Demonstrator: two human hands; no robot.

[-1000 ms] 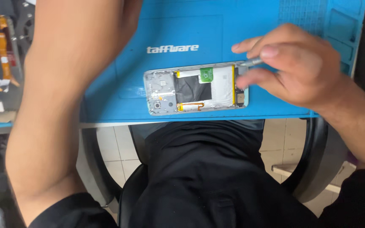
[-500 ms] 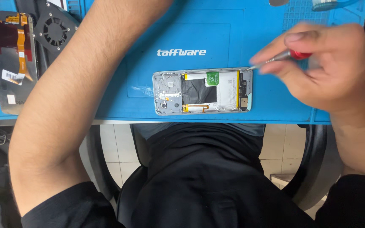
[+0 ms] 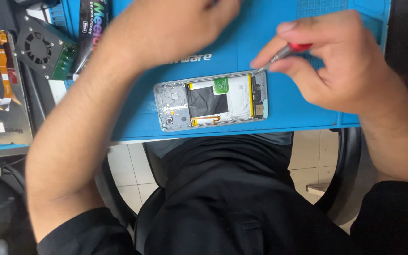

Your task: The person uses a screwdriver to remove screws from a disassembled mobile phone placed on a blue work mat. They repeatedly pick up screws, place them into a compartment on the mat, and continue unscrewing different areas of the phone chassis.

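An opened phone [image 3: 211, 100] lies face down on a blue work mat [image 3: 298, 104], its battery and boards exposed. My right hand [image 3: 336, 61] pinches a small screwdriver with a red handle [image 3: 286, 51]; its tip touches the phone's upper right corner. My left hand [image 3: 175, 28] hovers blurred over the mat above the phone, with loosely curled fingers. I cannot tell whether that hand holds anything. My left forearm crosses the mat's left part.
A small cooling fan module [image 3: 43, 49] and a dark printed package [image 3: 88, 28] sit at the upper left. A detached phone screen with an orange flex cable [image 3: 1, 89] lies at the far left. The mat's front edge runs just below the phone, above my lap.
The view has shifted, so the phone sits lower and more central. My left hand has swung in over the mat above the phone. The screwdriver stays at the phone's right end.
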